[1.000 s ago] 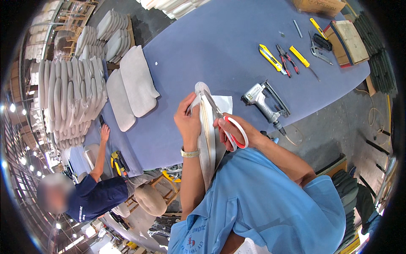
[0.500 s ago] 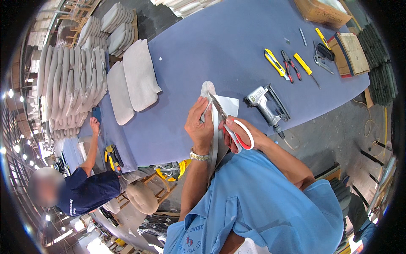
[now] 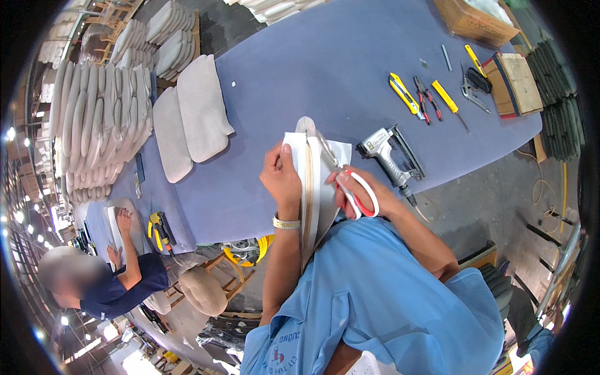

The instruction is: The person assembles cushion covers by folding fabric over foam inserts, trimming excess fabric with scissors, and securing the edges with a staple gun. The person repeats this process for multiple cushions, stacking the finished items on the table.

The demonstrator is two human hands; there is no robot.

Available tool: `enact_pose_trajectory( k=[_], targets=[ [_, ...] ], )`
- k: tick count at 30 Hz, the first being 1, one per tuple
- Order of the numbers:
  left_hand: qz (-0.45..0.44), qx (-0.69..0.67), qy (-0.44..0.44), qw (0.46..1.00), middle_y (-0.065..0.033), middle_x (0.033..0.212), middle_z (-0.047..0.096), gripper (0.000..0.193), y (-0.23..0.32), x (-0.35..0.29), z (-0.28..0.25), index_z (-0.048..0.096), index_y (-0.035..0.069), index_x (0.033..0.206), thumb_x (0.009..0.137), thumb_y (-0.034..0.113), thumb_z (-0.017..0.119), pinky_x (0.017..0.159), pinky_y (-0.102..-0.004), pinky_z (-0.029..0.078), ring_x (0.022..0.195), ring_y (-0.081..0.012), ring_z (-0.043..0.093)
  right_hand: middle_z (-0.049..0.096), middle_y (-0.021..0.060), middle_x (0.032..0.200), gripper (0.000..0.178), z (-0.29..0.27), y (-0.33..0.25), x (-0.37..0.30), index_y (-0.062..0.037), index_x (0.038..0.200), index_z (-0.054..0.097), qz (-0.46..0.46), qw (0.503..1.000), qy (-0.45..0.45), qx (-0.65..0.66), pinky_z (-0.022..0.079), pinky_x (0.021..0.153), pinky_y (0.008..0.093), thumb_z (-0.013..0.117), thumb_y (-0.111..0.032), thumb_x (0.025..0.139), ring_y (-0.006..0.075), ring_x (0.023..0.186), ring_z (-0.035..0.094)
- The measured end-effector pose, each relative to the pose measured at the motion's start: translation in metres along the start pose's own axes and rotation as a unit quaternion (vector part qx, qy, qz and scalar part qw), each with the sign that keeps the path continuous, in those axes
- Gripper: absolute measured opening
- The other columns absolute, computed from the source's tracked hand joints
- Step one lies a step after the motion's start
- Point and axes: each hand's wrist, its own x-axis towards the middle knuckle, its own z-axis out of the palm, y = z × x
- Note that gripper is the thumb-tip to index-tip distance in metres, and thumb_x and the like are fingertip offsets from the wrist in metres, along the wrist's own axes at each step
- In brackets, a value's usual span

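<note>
A long grey upholstered pad (image 3: pixel 324 209) stands nearly edge-on before me at the table's near side, its rounded tip pointing away. White fabric (image 3: pixel 292 142) lies along its side, and a tan strip of edge shows between the white layers. My left hand (image 3: pixel 279 178) pinches the white fabric at the pad's left side, thumb up. In my right hand (image 3: pixel 370 192) is a pair of scissors (image 3: pixel 363 184) with red and white handles. Their blades lie against the pad's right side near the tip, over white material; whether the blades are parted is unclear.
A staple gun (image 3: pixel 389 153) lies right of my hands. Beyond it are a yellow utility knife (image 3: pixel 404 92), pliers (image 3: pixel 427 100) and a screwdriver (image 3: pixel 447 97). Two grey pads (image 3: pixel 201 112) rest at left. A co-worker (image 3: pixel 128 275) handles a pad at the lower left.
My left hand has shifted left and down from the tip, spreading the white fabric and exposing the tan edge. The scissors have moved slightly. The co-worker's hand has left the blue object for a pad.
</note>
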Motion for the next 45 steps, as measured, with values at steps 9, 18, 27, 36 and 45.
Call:
enact_pose_trajectory(
  k=[9, 18, 27, 36, 45],
  targets=[
    [-0.008, 0.112, -0.104, 0.988, -0.0182, 0.109, 0.075, 0.049, 0.021, 0.053, -0.020, 0.070, -0.003, 0.124, 0.102, 0.040, 0.066, 0.086, -0.0334, 0.054, 0.098, -0.0210, 0.069, 0.074, 0.0193, 0.103, 0.048, -0.143, 0.035, -0.002, -0.0163, 0.131, 0.065, -0.068, 0.764, 0.416, -0.488, 0.056, 0.081, 0.0513, 0.075, -0.037, 0.088, 0.0429, 0.093, 0.071],
    [0.016, 0.383, -0.301, 0.873, -0.0243, 0.122, 0.071, 0.059, 0.038, 0.074, 0.042, 0.067, 0.003, 0.131, 0.095, 0.049, 0.064, 0.097, -0.0484, 0.053, 0.110, -0.0447, 0.068, 0.072, 0.0200, 0.123, 0.052, -0.143, 0.032, -0.010, -0.0045, 0.135, 0.063, -0.072, 0.867, 0.337, -0.361, 0.057, 0.089, 0.0411, 0.071, -0.038, 0.096, 0.0316, 0.105, 0.073],
    [-0.104, 0.149, -0.146, 0.973, -0.0020, 0.086, 0.070, 0.038, 0.089, 0.088, -0.101, 0.072, 0.003, 0.129, 0.093, 0.017, 0.072, 0.067, -0.0240, 0.044, 0.071, -0.0089, 0.058, 0.074, 0.0181, 0.116, 0.046, -0.031, 0.053, 0.025, -0.0032, 0.132, 0.064, -0.120, 0.958, 0.043, -0.256, 0.056, 0.088, 0.0374, 0.070, -0.034, 0.098, 0.0271, 0.099, 0.073],
    [0.061, -0.199, 0.143, 0.968, -0.0127, 0.131, 0.067, 0.048, 0.149, 0.026, -0.196, 0.057, -0.004, 0.143, 0.098, 0.007, 0.069, 0.088, -0.0231, 0.050, 0.104, -0.0108, 0.064, 0.073, 0.0096, 0.119, 0.036, -0.029, -0.038, 0.024, -0.0031, 0.133, 0.065, -0.194, 0.943, 0.049, -0.265, 0.054, 0.094, 0.0333, 0.067, -0.014, 0.099, 0.0179, 0.107, 0.069],
    [-0.101, -0.195, 0.167, 0.961, -0.0021, 0.118, 0.064, 0.045, 0.091, -0.045, -0.173, 0.059, 0.003, 0.144, 0.100, 0.011, 0.065, 0.054, -0.0168, 0.043, 0.087, -0.0026, 0.057, 0.073, 0.0112, 0.113, 0.025, 0.028, -0.075, 0.007, 0.0013, 0.120, 0.071, -0.310, 0.910, -0.085, -0.261, 0.053, 0.094, 0.0326, 0.067, -0.010, 0.098, 0.0171, 0.105, 0.068]
  ],
)
